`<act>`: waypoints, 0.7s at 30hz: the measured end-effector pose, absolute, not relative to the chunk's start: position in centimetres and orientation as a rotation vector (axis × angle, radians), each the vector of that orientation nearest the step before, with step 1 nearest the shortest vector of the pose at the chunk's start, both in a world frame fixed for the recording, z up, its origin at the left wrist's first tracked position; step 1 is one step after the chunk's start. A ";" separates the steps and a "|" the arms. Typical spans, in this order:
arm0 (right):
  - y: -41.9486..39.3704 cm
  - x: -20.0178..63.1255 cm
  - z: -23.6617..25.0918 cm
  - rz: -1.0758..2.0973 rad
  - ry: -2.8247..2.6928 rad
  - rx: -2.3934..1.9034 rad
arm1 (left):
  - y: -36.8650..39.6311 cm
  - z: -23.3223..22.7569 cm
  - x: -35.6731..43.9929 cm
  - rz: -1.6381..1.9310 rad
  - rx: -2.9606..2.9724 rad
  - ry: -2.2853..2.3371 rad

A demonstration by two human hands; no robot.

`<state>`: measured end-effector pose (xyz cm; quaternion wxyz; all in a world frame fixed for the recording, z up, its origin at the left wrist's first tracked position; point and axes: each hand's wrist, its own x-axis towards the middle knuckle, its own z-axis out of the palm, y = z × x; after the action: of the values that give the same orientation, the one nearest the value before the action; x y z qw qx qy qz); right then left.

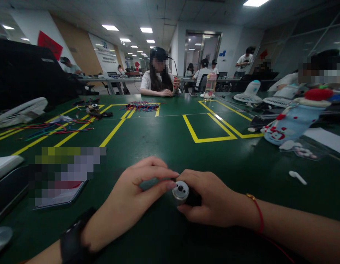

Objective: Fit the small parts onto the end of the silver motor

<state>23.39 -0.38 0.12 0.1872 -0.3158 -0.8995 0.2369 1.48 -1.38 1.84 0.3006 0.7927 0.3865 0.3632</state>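
Note:
In front of me, low over the green table, my right hand point(211, 198) is wrapped around what looks like a small cylindrical motor point(180, 192). Its silver round end faces me, with a dark centre and small holes. A black part shows behind it, between thumb and fingers; the palm hides the rest. My left hand point(144, 187) comes in from the left, thumb and forefinger drawn together in a pinch at the upper left rim of the motor. Whatever lies between those fingertips is too small to make out.
Yellow tape outlines mark the table point(153, 146). Bundled wires point(144, 106) lie far ahead, loose wires point(62, 126) at left. A phone point(62, 194) lies left, an earbud point(297, 177) right, near a blue bottle point(291, 121). A person point(159, 75) sits opposite.

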 end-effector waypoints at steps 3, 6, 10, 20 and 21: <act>-0.4 23.3 -0.1 0.645 -2.544 -0.888 | -2.1 2.3 2.6 0.926 2.148 0.996; -0.4 23.3 -0.1 0.639 -2.541 -0.872 | -2.4 2.3 3.1 0.885 2.129 1.018; -0.4 23.4 -0.1 0.642 -2.539 -0.867 | -2.4 2.3 3.0 0.821 2.075 1.029; -0.5 23.6 0.3 0.679 -2.530 -0.892 | -1.0 1.2 1.1 0.970 1.763 1.197; -0.5 23.6 0.3 0.681 -2.532 -0.892 | -0.5 0.8 0.6 1.006 1.700 1.252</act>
<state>23.57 -0.47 0.35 0.1850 -0.3164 -0.8985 0.2417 0.61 -0.48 0.82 0.3908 0.6691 0.4929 0.3958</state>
